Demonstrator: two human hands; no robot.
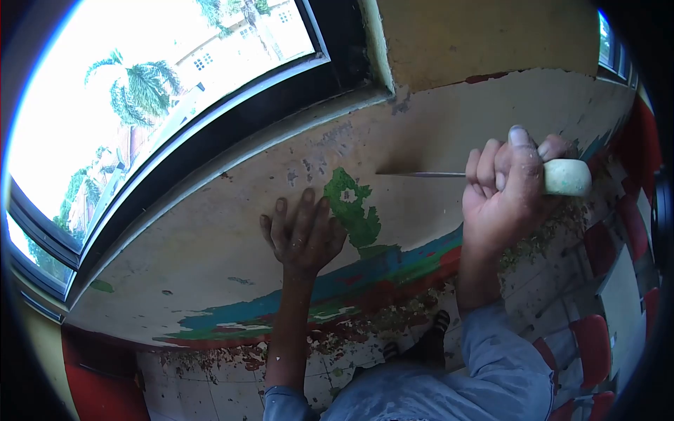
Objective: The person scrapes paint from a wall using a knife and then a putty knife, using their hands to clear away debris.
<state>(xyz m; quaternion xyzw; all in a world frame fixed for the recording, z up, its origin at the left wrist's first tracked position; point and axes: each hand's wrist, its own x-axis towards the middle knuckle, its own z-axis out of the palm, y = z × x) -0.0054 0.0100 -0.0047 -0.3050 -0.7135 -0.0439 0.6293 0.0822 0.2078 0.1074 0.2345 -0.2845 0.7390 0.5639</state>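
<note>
My right hand (pixel 512 175) is closed around a scraper, whose pale rounded handle (pixel 567 177) sticks out to the right. Its thin metal blade (pixel 428 174) points left, the tip at or close to the wall; contact cannot be made out. Fingers spread, my left hand (pixel 303 235) rests against the scraped wall (pixel 239 217). Just right of those fingers is a patch of green paint (pixel 358 214) with ragged edges. Bands of blue, green and red paint (pixel 414 263) run along the lower wall.
A dark-framed window (pixel 232 105) fills the upper left. Paint flakes litter the tiled floor (pixel 182 382) below the wall. Red chairs (pixel 593 344) and a pale tabletop (pixel 625 309) stand at the right. My sandalled feet (pixel 441 321) show at the bottom.
</note>
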